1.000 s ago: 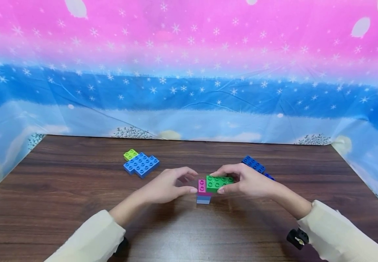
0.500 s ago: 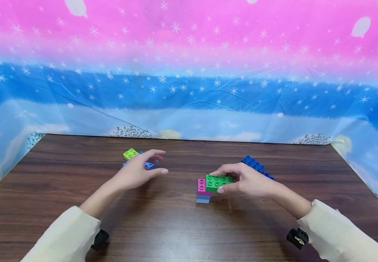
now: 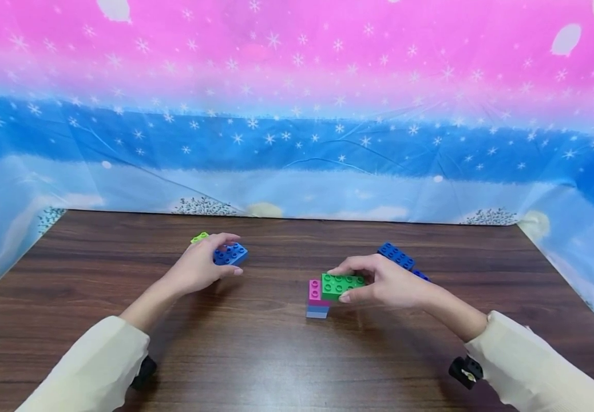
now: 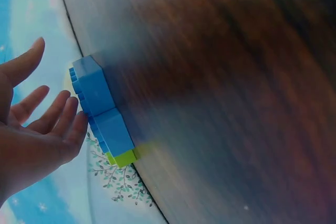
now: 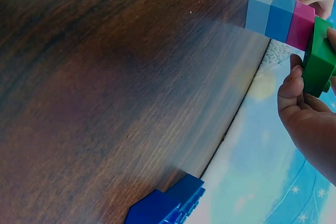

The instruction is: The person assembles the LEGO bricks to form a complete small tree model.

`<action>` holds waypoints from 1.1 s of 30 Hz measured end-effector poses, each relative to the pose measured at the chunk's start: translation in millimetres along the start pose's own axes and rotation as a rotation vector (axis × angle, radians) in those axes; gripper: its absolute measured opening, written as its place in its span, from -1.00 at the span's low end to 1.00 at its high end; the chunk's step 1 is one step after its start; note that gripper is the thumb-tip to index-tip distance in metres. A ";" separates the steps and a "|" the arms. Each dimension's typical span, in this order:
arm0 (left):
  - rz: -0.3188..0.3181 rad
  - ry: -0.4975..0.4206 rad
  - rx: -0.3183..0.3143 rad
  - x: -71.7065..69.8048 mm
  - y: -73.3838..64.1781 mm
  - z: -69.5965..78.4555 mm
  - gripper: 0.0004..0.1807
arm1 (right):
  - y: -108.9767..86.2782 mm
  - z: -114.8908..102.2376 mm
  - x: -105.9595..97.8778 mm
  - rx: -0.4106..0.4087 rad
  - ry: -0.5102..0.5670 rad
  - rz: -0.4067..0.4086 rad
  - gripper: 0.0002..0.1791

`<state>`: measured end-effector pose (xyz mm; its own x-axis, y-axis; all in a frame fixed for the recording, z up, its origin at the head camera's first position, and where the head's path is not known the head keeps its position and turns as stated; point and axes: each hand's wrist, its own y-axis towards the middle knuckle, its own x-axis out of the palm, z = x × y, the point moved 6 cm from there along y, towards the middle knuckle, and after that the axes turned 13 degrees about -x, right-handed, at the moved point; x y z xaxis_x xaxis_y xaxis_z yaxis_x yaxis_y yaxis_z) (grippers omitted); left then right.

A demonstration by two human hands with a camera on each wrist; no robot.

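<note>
My right hand (image 3: 395, 283) pinches a green toy building brick (image 3: 334, 286) between thumb and fingers. The brick sits on a small stack, its left end on a pink brick (image 5: 301, 26), with the rest jutting out to the right. Under the pink one are a blue brick (image 5: 280, 18) and a pale grey-blue brick (image 5: 260, 11) that stands on the table. At the left, my left hand (image 3: 196, 266) hovers over light blue bricks (image 3: 232, 253) with thumb and fingers spread apart. In the left wrist view, its fingertips overlap the studded side of the light blue bricks (image 4: 100, 90).
A lime green brick (image 4: 124, 159) adjoins the light blue bricks, partly behind my left hand. Dark blue bricks (image 3: 396, 256) lie beyond my right hand, partly covered by it. A patterned cloth (image 3: 297, 143) hangs along the back edge of the wooden table (image 3: 276, 355).
My left hand has left the stack and moved left to the light blue bricks. My right hand keeps its hold on the green brick at the stack.
</note>
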<state>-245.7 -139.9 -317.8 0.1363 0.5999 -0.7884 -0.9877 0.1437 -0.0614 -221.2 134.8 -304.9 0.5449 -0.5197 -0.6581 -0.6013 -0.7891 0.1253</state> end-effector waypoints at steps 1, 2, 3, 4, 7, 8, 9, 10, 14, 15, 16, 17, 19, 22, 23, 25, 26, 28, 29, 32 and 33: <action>0.000 0.006 -0.001 0.0 0.5 -0.2 -0.38 | 0.2 -0.3 -0.1 0.000 0.000 0.000 -0.58; -0.001 0.011 0.000 0.0 1.0 -0.3 -0.38 | 0.4 -0.5 0.0 0.001 0.005 -0.001 -0.58; -0.002 0.015 0.001 -0.1 1.4 -0.5 -0.39 | 0.5 -0.5 0.0 0.003 0.011 -0.001 -0.58; -0.004 0.017 0.000 -0.1 1.7 -0.9 -0.39 | 0.5 -0.4 0.1 0.004 0.015 -0.001 -0.58; -0.002 0.021 -0.005 -0.8 2.3 -2.6 -0.39 | 0.8 0.3 0.5 0.005 0.030 -0.005 -0.58; -0.002 0.021 -0.008 -1.0 2.4 -3.3 -0.39 | 0.9 0.6 0.6 0.005 0.034 -0.006 -0.59; -0.002 0.020 -0.014 -1.1 2.4 -4.2 -0.39 | 1.0 0.8 0.6 0.004 0.032 -0.006 -0.59; -0.002 0.019 -0.017 -1.1 2.6 -5.0 -0.39 | 1.1 1.0 0.7 0.004 0.032 -0.006 -0.59; -0.005 0.014 -0.018 -0.8 2.7 -6.6 -0.41 | 1.0 1.1 0.9 0.001 0.033 -0.006 -0.59; -0.006 0.013 -0.014 -0.6 2.5 -6.8 -0.42 | 0.9 1.0 1.0 0.001 0.034 -0.006 -0.59; -0.008 0.009 -0.011 -0.2 2.2 -7.0 -0.43 | 0.8 1.0 1.1 0.001 0.035 -0.005 -0.60; -0.011 0.006 -0.007 0.2 1.8 -7.3 -0.45 | 0.7 0.9 1.2 0.000 0.035 -0.005 -0.60; -0.016 -0.001 0.006 1.0 1.1 -7.4 -0.47 | 0.6 1.0 1.4 0.000 0.034 -0.003 -0.60; -0.026 -0.013 0.022 2.1 -0.2 -8.0 -0.49 | 0.3 1.5 1.5 0.001 0.040 -0.001 -0.60; -0.025 -0.014 0.028 2.1 -0.5 -8.2 -0.49 | 0.2 1.7 1.6 0.001 0.042 0.000 -0.60; -0.023 -0.016 0.034 2.0 -1.0 -8.7 -0.48 | 0.0 2.1 1.8 0.001 0.048 0.000 -0.60; -0.022 -0.015 0.036 1.9 -1.2 -9.2 -0.48 | -0.1 2.2 1.8 0.001 0.050 0.000 -0.60; -0.021 -0.012 0.040 1.9 -1.4 -9.6 -0.47 | -0.2 2.5 1.9 0.000 0.048 -0.001 -0.60; -0.023 -0.013 0.041 2.2 -1.4 -9.9 -0.46 | -0.2 2.6 1.9 -0.001 0.045 -0.001 -0.60; -0.039 -0.012 0.040 4.0 -1.3 -10.0 -0.45 | -0.3 2.7 2.0 -0.003 0.038 -0.004 -0.60; -0.044 -0.010 0.035 4.6 -1.5 -9.9 -0.45 | -0.3 2.9 2.0 -0.004 0.037 -0.005 -0.60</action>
<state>-244.4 -145.1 -327.4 0.1803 0.5999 -0.7795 -0.9775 0.1977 -0.0739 -221.6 134.9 -308.4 0.5691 -0.5271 -0.6311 -0.5960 -0.7932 0.1251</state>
